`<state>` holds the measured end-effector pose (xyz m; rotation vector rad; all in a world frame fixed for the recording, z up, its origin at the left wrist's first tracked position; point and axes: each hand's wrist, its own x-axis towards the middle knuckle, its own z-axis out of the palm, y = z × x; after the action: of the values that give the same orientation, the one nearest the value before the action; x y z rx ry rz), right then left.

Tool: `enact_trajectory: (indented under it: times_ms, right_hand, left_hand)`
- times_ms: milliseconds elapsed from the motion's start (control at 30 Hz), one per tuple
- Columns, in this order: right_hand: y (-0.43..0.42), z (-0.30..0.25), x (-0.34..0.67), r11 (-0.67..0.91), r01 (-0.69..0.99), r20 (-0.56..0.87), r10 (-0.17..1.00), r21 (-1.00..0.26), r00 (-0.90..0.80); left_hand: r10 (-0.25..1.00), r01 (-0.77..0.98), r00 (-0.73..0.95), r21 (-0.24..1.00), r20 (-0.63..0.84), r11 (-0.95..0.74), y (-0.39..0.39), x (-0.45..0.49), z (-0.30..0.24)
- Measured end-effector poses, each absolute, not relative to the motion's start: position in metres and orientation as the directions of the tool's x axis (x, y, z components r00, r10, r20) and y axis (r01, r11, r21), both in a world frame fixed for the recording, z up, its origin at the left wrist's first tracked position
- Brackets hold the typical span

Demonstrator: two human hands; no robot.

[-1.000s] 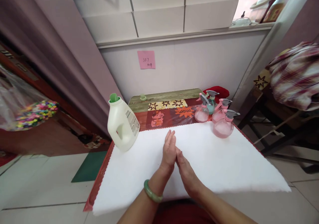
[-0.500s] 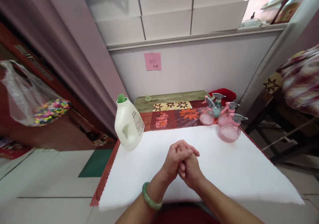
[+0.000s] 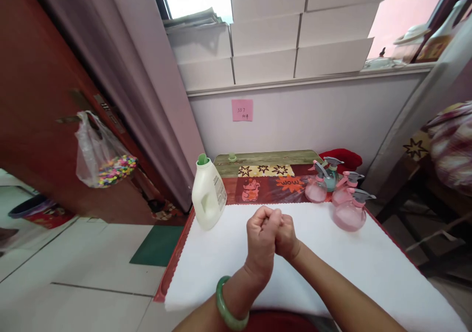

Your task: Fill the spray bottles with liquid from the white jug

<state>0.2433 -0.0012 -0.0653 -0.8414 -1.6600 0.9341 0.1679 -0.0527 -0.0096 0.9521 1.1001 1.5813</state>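
Above the white cloth [image 3: 214, 268], my left hand [image 3: 260, 236], with a green bangle [image 3: 227, 305] on its wrist, is clasped with my right hand [image 3: 286, 236]. Both have curled fingers pressed together, and each grips the other. Anything between the palms would be hidden. A cream jug [image 3: 217, 189] with a green top stands left of my hands. To their right are several spray bottles: a pink one [image 3: 349, 217] in front, two more pink ones behind it, and a teal one [image 3: 331, 180] at the back.
A small green cap [image 3: 232, 158] lies at the table's far edge. White boxes [image 3: 265, 34] line the windowsill above a pink note [image 3: 242, 110]. At left, a plastic bag [image 3: 101, 157] of colourful pieces hangs from the door handle. A red item [image 3: 341, 159] sits behind the bottles.
My view has tilted up and turned slightly left. My clasped hands have shifted from loosely interlaced, with some fingers extended, to tightly curled, and my left wrist is more upright. The bottles stay put.
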Motion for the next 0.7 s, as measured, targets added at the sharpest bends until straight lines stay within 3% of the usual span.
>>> enact_trajectory:
  times_ms: [100, 167, 267, 400, 467, 700]
  right_hand:
    - [0.010, -0.052, 0.240, 0.601, 0.230, 0.543, 0.795, -0.765, -0.271]
    - [0.015, -0.043, 0.238, 0.611, 0.287, 0.579, 0.791, -0.738, -0.198]
    - [0.023, -0.036, 0.239, 0.484, 0.127, 0.468, 0.873, -0.866, -0.140]
    - [0.034, -0.043, 0.244, 0.266, -0.068, 0.275, 0.938, -0.962, -0.209]
    - [0.034, -0.050, 0.246, 0.200, -0.103, 0.218, 0.951, -0.974, -0.218]
    - [0.005, -0.048, 0.249, 0.326, -0.094, 0.337, 0.875, -0.941, -0.348]
  left_hand:
    - [0.933, -0.300, -0.352, 0.936, 0.073, -0.186, -0.048, 0.154, -0.002]
    - [0.906, -0.317, -0.412, 0.915, 0.103, -0.248, -0.043, 0.148, 0.003]
    - [0.914, -0.318, -0.386, 0.913, 0.122, -0.256, -0.039, 0.153, 0.001]
    - [0.977, -0.162, -0.119, 0.968, 0.176, -0.194, -0.039, 0.182, -0.013]
    - [0.983, -0.112, -0.066, 0.978, 0.170, -0.177, -0.035, 0.192, -0.017]
    - [0.957, -0.125, -0.287, 0.989, 0.039, -0.078, 0.024, 0.169, -0.009]
